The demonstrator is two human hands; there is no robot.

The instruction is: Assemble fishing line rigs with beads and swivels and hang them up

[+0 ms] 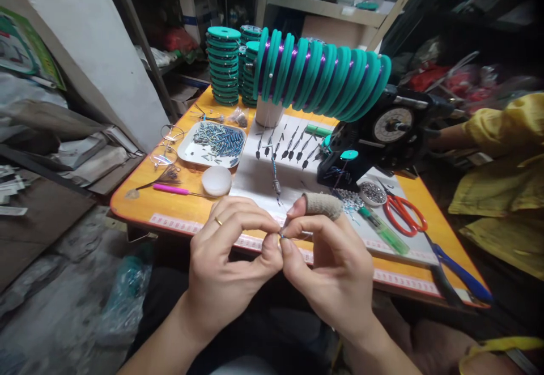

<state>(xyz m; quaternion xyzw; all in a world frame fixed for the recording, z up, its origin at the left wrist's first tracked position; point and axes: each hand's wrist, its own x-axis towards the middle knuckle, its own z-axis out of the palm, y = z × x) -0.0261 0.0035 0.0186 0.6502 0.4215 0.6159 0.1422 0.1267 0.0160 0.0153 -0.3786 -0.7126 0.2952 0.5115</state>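
Note:
My left hand (236, 253), with a ring on one finger, pinches thumb and fingertip together above the table's front edge. Opposite it, my right hand (334, 256) is closed in a pinch too; one of its fingers wears a beige cloth sleeve (323, 204). Between the touching fingertips is a thin fishing line with a tiny bluish piece (281, 235), mostly hidden. Just beyond hangs a line rig (275, 177) with blue beads and a small metal part. A row of dark-tipped line pieces (290, 147) lies behind it.
Green foam spools (323, 75) wound with purple line sit on a black winding machine (374, 131). Left are a white tray (185, 153) of small tubes, a white cup (216, 181) and a purple-handled hook (170, 189). Red scissors (406, 216) and blue-handled pliers (463, 273) lie right, near a person's yellow sleeve (505, 143).

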